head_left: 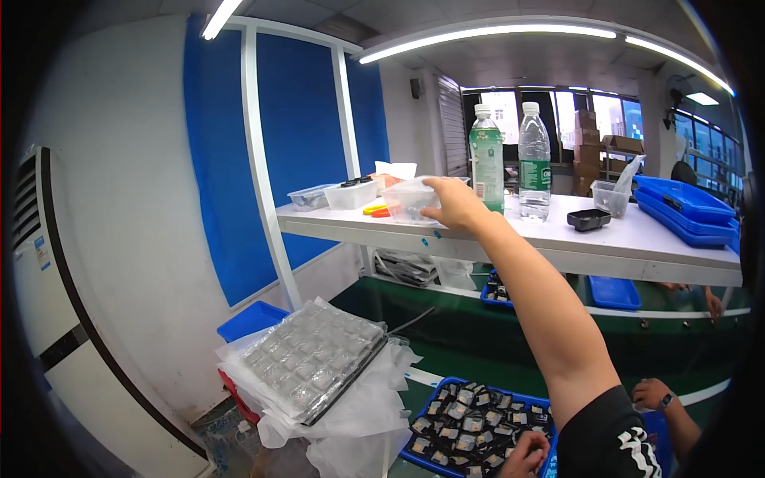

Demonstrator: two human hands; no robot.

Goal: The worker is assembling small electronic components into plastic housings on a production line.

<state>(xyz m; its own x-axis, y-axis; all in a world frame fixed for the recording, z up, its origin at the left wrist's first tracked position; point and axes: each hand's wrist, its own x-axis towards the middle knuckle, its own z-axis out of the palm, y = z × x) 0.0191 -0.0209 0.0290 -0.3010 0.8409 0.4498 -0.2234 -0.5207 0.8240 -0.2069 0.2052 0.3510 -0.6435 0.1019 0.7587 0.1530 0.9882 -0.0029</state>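
Note:
My right hand point(453, 201) is stretched out to the shelf, its fingers over the far side of a clear plastic container point(406, 203) and its thumb on the near side. The container stands close to the shelf's front edge; its contents are hard to make out. Low in the picture, my left hand point(526, 456) is curled at the right part of a blue tray point(426, 464). That tray is filled with small black parts point(470, 422) bearing pale squares. Whatever the left fingers hold is too small or hidden to tell.
Beside the container are a white tub point(351, 194), orange-and-yellow handles point(377, 211) and two bottles point(534, 163). Blue trays point(685, 209) stack at the shelf's right end. Bubble-wrapped trays point(315, 358) lie at left. Another person's watch-wearing hand point(652, 393) is at right.

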